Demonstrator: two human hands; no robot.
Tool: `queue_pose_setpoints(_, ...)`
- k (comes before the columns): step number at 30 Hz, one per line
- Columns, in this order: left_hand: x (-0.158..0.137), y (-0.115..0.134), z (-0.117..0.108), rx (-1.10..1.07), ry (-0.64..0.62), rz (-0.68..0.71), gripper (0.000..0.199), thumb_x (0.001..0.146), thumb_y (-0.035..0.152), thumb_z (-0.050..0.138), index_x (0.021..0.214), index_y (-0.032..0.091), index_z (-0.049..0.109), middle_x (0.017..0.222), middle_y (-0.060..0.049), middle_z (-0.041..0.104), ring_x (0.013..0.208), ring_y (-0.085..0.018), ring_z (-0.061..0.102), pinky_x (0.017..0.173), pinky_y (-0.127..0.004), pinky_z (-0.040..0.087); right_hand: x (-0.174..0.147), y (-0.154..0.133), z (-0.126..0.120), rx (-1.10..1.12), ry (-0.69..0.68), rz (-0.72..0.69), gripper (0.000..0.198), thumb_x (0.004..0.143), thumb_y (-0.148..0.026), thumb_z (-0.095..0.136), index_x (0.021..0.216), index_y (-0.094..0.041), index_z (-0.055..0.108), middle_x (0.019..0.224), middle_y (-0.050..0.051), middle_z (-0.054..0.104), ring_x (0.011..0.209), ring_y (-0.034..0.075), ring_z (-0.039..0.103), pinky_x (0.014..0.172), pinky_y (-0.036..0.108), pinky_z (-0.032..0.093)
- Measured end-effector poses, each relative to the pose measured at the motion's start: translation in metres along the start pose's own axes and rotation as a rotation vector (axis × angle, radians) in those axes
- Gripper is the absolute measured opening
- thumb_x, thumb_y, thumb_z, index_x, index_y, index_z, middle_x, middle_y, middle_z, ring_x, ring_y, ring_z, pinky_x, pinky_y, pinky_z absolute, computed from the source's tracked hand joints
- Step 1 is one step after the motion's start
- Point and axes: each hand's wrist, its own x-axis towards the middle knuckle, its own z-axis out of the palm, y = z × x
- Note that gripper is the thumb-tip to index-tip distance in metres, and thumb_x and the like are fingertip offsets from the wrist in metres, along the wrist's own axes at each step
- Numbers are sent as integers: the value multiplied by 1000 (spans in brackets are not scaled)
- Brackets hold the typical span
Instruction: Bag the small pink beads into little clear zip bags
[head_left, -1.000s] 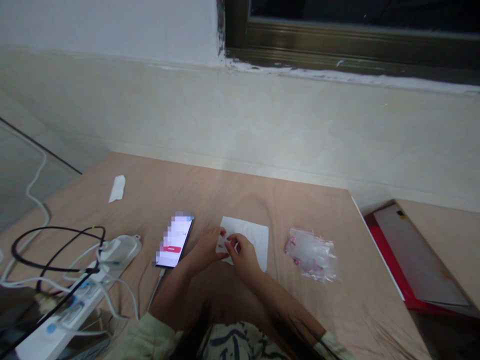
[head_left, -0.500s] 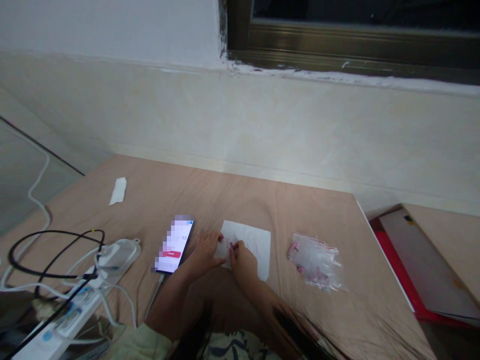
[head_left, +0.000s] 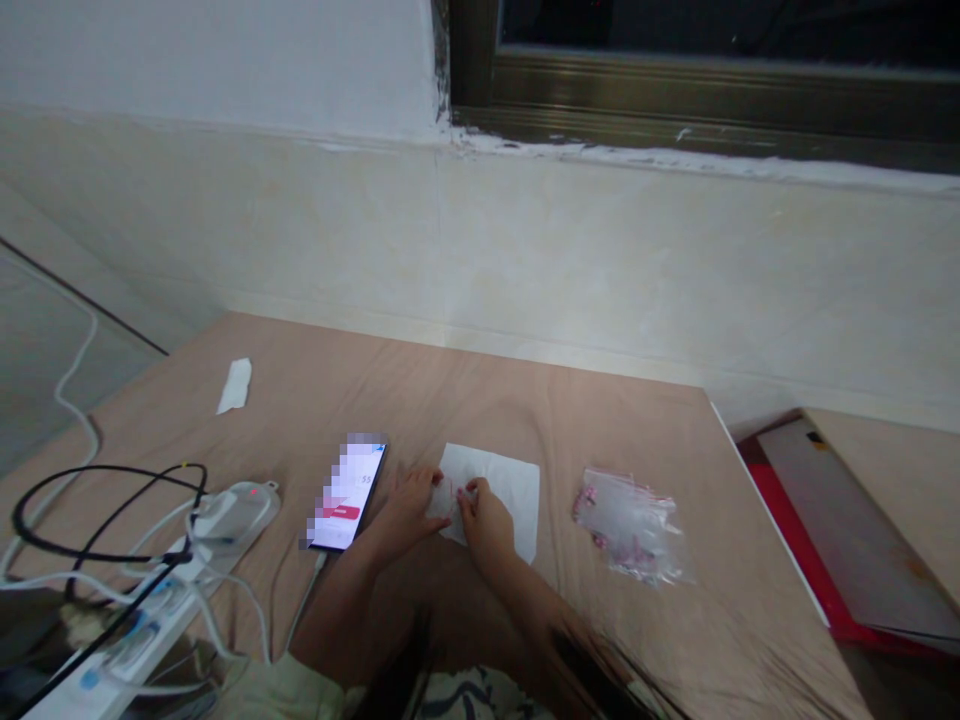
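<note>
Clear baggie (head_left: 447, 496) seems pinched by right hand (head_left: 489, 522), left hand (head_left: 409, 506) is spread; paper (head_left: 516, 492) could get dragged if baggie's tugged.

dim indoor, flat diffuse light | window (head_left: 720, 125) pane near-black | phone screen (head_left: 351, 495) brightest patch, part pixelated | small glints on plastic bags (head_left: 634, 525) | soft shadow on counter (head_left: 360, 375) between forearms (head_left: 339, 590) | detail at fingers (head_left: 481, 488) mushy | wide-angle stretch toward edges

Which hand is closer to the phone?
Your left. The left hand is right beside the phone; the right hand is farther away, over the white paper.
</note>
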Motion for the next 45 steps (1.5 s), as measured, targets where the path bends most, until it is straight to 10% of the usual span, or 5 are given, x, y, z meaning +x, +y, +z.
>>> queue_pose_setpoints(29, -4, 9, 6, -79, 57, 11, 45, 58, 30, 63, 96, 13, 46, 95, -11, 55, 92, -28, 50, 84, -46, 32, -17, -18, -29, 252, 55, -169, 15, 74, -26, 48, 79, -18, 60, 59, -1, 47, 58, 12, 46, 55, 23, 36)
queue_pose_setpoints(34, -5, 29, 7, -199, 96, -60, 47, 57, 28, 63, 97, 14, 45, 94, -10, 54, 88, -26, 52, 78, -41, 39, -35, -16, -29, 235, 110, -190, 13, 68, -25, 56, 76, -20, 64, 91, 9, 52, 87, 21, 45, 72, 35, 39)
queue_pose_setpoints(45, -7, 42, -20, -718, -15, -63, 18, 78, 31, 43, 78, 15, 51, 71, -2, 55, 67, -13, 53, 62, -25, 43, -39, -5, -76, 593, 87, -170, 13, 72, -27, 50, 80, -18, 55, 74, 3, 60, 69, 15, 54, 63, 27, 41)
